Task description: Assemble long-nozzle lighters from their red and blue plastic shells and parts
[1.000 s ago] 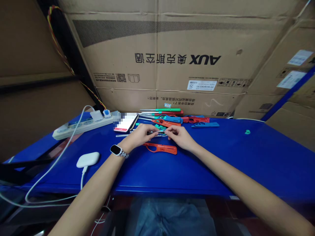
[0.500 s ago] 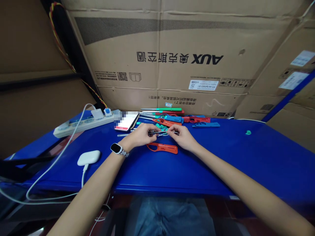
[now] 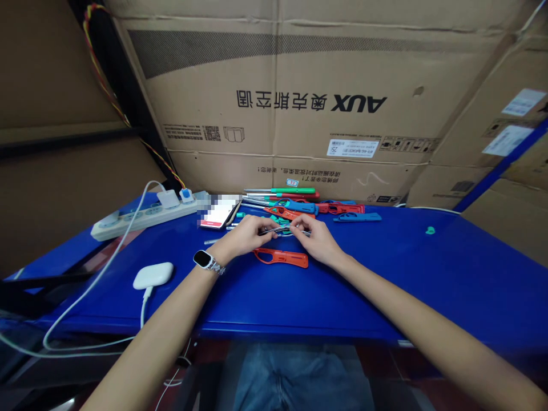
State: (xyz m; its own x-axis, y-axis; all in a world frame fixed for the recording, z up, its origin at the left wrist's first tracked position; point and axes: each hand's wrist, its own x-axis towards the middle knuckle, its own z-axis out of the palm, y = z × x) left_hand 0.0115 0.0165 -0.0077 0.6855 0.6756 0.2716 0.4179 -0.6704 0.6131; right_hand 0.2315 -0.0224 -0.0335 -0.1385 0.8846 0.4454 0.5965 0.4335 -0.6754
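Observation:
My left hand (image 3: pixel 245 235) and my right hand (image 3: pixel 315 238) meet over the middle of the blue table (image 3: pixel 385 274), both pinched on a thin dark metal part (image 3: pixel 280 230) held between them. Its exact shape is too small to make out. Just below the hands lies an orange plastic lighter shell (image 3: pixel 281 257), flat on the table. Behind the hands is a pile of red, blue and green lighter shells and metal tubes (image 3: pixel 295 202). A watch (image 3: pixel 204 261) sits on my left wrist.
A phone (image 3: pixel 218 212) lies left of the pile. A white power strip (image 3: pixel 145 216) with plugs sits at the far left, and a white charger case (image 3: pixel 153 275) with its cable nearer. A small teal piece (image 3: pixel 430 230) lies at the right. Cardboard boxes (image 3: pixel 299 97) wall the back.
The hands have stayed together on the thin part, with the right fingers shifting slightly along it. Nothing else on the table moved.

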